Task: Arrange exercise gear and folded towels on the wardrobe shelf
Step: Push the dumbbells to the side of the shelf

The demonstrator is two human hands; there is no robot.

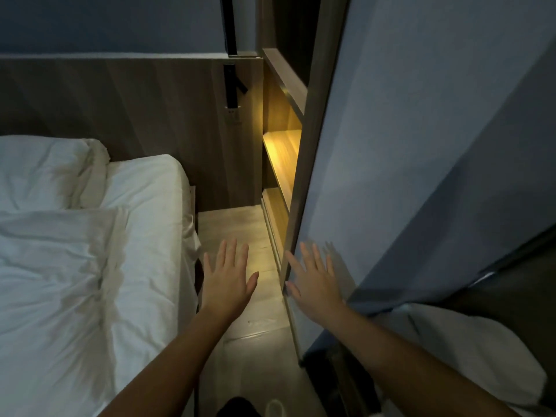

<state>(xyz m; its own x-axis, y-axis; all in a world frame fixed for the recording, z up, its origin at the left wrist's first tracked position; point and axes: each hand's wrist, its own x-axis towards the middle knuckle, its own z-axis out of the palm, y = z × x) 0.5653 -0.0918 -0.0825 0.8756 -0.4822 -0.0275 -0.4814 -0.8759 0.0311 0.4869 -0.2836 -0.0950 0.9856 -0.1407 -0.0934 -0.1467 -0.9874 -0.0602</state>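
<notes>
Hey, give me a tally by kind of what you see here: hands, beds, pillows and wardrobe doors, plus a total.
Hands: 2 (left hand, right hand)
Bed: 1
Pillow: 1
Wardrobe door: 1
Total: 5

– The bedding (75, 266) on the left?
– White cloth, soft, creased.
– The headboard (135, 109) beyond it?
– Wood grain, matt brown.
– And the shelf (284, 155)?
– Wood too, smooth, with a slight sheen under the light.
– The door (406, 176) on the right?
– Smooth, matt, grey-blue. The floor (240, 320) is pale wood with a faint gloss.
</notes>
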